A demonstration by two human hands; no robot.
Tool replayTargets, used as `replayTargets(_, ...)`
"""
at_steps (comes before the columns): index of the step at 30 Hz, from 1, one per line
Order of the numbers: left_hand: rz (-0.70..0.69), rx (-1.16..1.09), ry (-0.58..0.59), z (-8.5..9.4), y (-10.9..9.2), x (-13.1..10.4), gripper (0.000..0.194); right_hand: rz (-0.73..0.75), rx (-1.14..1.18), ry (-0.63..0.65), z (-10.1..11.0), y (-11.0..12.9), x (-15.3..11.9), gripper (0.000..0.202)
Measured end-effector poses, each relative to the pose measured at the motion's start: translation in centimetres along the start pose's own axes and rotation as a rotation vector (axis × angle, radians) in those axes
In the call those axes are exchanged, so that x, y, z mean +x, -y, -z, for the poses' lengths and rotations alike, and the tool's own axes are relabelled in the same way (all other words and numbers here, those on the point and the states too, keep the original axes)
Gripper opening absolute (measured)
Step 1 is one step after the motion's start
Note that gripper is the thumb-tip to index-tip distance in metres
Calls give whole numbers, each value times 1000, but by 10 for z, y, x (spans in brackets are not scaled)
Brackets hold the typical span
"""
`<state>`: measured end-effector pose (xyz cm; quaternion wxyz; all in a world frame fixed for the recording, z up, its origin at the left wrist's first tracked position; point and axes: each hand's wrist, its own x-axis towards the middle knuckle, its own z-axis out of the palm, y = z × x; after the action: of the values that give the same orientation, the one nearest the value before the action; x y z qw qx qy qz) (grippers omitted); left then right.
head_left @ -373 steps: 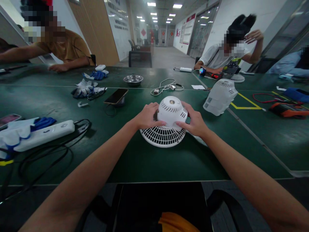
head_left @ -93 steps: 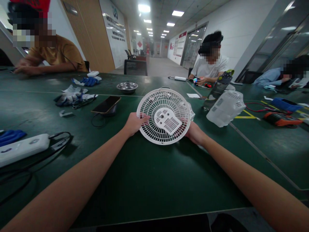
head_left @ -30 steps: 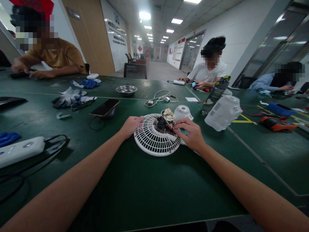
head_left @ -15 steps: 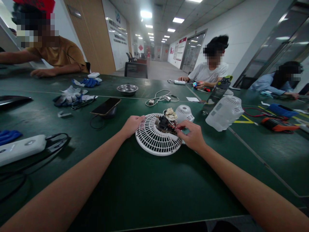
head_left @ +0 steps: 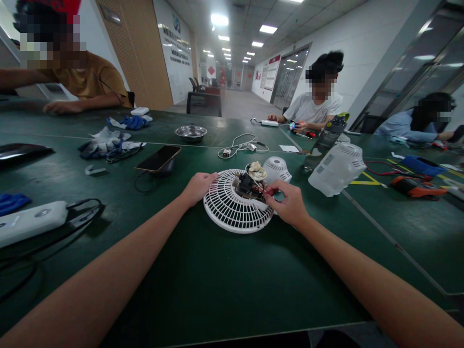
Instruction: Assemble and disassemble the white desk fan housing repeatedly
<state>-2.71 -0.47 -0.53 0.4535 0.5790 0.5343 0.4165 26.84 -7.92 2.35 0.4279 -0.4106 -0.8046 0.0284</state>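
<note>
A round white fan grille (head_left: 237, 217) lies on the green table in front of me. On its middle sits a dark motor assembly (head_left: 250, 186) with wires and a cream-coloured part (head_left: 257, 171) on top. My left hand (head_left: 199, 188) grips the grille's left rim, thumb and fingers closed on it. At the right side of the motor, my right hand (head_left: 288, 200) is pinched on something small and reddish, perhaps a wire; the fingertips partly hide it. Just behind stands a white vented housing (head_left: 278, 169).
A phone (head_left: 159, 158), gloves (head_left: 105, 143), a metal bowl (head_left: 191, 133) and a white cable (head_left: 241, 145) lie farther back. To the right are a water bottle (head_left: 324, 145), a translucent white housing (head_left: 339, 169) and an orange multimeter (head_left: 418, 187). At left lies a white power strip (head_left: 34, 222). Several people sit around.
Both of my hands and the grille stay in nearly the same place. At far left, the co-worker in the brown shirt has shifted slightly.
</note>
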Motion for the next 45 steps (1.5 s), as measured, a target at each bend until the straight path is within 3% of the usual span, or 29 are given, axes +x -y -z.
replayTargets(30,69,-77,-50,-2,-6,-4,29,-10,22,18,2,3,2,16)
replayTargets(45,20,52,-47,-4,-10,-7,36,15,-27,-42,-3,13,3,15)
